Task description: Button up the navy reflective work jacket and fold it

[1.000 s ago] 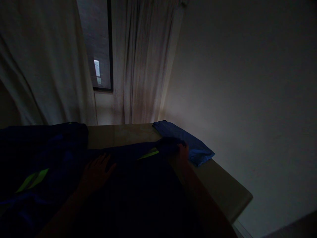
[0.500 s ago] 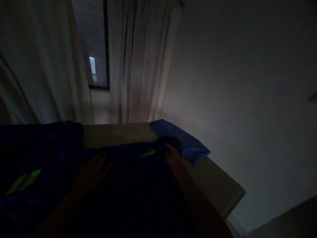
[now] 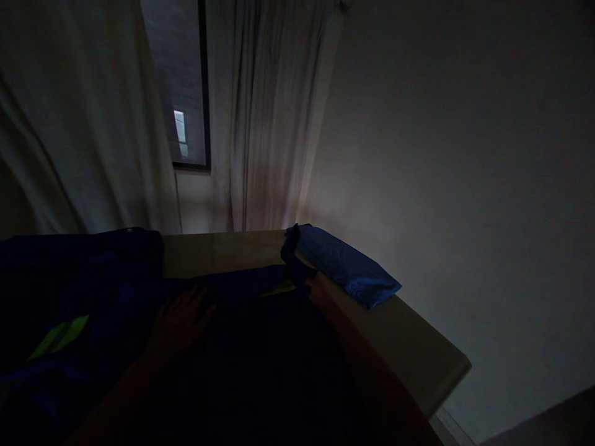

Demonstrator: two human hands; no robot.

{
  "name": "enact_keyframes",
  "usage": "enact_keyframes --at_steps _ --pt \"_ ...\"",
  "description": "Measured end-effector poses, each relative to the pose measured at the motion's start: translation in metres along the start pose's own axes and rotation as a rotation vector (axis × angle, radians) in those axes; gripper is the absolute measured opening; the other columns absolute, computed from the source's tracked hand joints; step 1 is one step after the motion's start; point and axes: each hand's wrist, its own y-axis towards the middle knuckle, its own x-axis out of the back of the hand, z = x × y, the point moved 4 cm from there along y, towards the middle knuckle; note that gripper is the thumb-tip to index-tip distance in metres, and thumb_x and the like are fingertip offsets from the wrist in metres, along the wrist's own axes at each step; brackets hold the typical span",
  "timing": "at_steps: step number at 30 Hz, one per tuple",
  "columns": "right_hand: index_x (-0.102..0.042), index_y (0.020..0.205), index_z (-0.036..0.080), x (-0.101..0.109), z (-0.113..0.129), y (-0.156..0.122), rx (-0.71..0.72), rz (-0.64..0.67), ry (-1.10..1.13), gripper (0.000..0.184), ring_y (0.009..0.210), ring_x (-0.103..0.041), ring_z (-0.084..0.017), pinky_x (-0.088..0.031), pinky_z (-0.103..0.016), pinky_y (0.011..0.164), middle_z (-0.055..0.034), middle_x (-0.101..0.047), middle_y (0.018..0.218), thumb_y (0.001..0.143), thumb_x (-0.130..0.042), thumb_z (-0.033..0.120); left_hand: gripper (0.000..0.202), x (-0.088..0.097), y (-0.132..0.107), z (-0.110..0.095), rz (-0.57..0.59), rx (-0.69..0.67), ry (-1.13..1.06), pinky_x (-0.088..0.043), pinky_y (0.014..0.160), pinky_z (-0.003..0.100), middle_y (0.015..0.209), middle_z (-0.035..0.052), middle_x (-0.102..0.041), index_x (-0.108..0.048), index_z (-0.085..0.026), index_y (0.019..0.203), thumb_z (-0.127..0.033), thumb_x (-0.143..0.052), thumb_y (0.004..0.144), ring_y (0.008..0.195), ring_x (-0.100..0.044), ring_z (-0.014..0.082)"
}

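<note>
A dark blue garment with yellow-green strips spreads over the table in front of me; its details are lost in the dark. My left hand lies flat on its left part, fingers spread. At the garment's far right edge, my right hand is closed on the cloth, its fingertips partly hidden. A narrow flap of the cloth stands up just beyond that hand. To the left lies more dark blue clothing, with a yellow-green band on it.
A blue folded item in what looks like plastic rests near the wall on the pale table. The table's rounded right corner is at the lower right. Curtains and a window are behind.
My right hand has closed on the cloth and shifted slightly left and down. The far edge beside it has flipped up into a flap. My left hand stays spread on the garment.
</note>
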Motion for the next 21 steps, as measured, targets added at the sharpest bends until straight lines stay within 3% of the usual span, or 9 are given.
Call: enact_keyframes --at_steps 2,5,7,10,13,16,21 --pt "-0.072 0.124 0.022 -0.008 0.009 -0.012 0.158 0.237 -0.023 0.039 0.120 -0.063 -0.031 -0.051 -0.048 0.105 -0.0064 -0.067 0.134 0.085 -0.072 0.025 0.066 0.000 0.000 0.000 -0.008 0.021 0.033 -0.026 0.121 0.057 0.157 0.0136 -0.050 -0.056 -0.021 0.146 -0.055 -0.036 0.094 0.146 -0.043 0.0350" --pt "-0.056 0.147 0.025 -0.015 0.017 -0.028 0.391 0.489 -0.193 0.075 0.144 -0.044 -0.032 -0.030 -0.055 0.121 -0.0101 -0.046 0.160 0.074 -0.071 0.019 0.069 -0.002 -0.001 0.000 -0.011 0.013 0.080 -0.026 0.121 0.056 0.159 0.0156 -0.048 -0.054 -0.016 0.148 -0.055 -0.033 0.096 0.146 -0.044 0.0355" --pt "-0.052 0.151 0.024 -0.016 0.013 -0.030 0.392 0.524 -0.301 0.079 0.147 -0.040 -0.030 -0.027 -0.054 0.123 -0.0110 -0.040 0.164 0.074 -0.066 0.015 0.071 -0.004 -0.001 0.000 -0.015 -0.004 0.093 -0.026 0.121 0.056 0.160 0.0159 -0.046 -0.052 -0.015 0.150 -0.056 -0.033 0.096 0.147 -0.042 0.0355" --pt "-0.063 0.140 0.026 -0.014 0.004 -0.024 0.319 0.488 -0.265 0.065 0.139 -0.051 -0.025 -0.034 -0.049 0.120 -0.0086 -0.054 0.153 0.078 -0.053 0.010 0.069 -0.006 -0.001 0.002 -0.014 -0.006 0.094 -0.024 0.122 0.055 0.161 0.0143 -0.045 -0.050 -0.017 0.152 -0.055 -0.033 0.097 0.148 -0.041 0.0334" --pt "-0.066 0.136 0.026 -0.007 -0.005 -0.018 0.318 0.419 -0.157 0.054 0.134 -0.056 -0.024 -0.039 -0.048 0.117 -0.0078 -0.062 0.145 0.087 -0.047 0.013 0.068 -0.005 -0.001 0.002 -0.004 -0.001 0.114 -0.024 0.122 0.054 0.161 0.0135 -0.045 -0.050 -0.018 0.152 -0.055 -0.033 0.097 0.148 -0.041 0.0323" --pt "-0.062 0.142 0.026 -0.003 -0.011 -0.019 0.387 0.498 -0.152 0.054 0.138 -0.052 -0.029 -0.037 -0.050 0.117 -0.0097 -0.056 0.151 0.088 -0.057 0.025 0.070 -0.002 -0.001 0.000 0.010 0.006 0.125 -0.026 0.121 0.055 0.160 0.0145 -0.045 -0.051 -0.015 0.151 -0.056 -0.033 0.097 0.147 -0.042 0.0336" --pt "-0.052 0.152 0.029 -0.001 0.001 -0.026 0.451 0.670 -0.309 0.087 0.147 -0.039 -0.037 -0.025 -0.056 0.123 -0.0114 -0.040 0.163 0.074 -0.083 0.052 0.072 0.000 -0.001 -0.003 -0.016 0.006 0.037 -0.024 0.123 0.059 0.159 0.0172 -0.046 -0.054 -0.009 0.148 -0.053 -0.035 0.094 0.149 -0.040 0.0360"
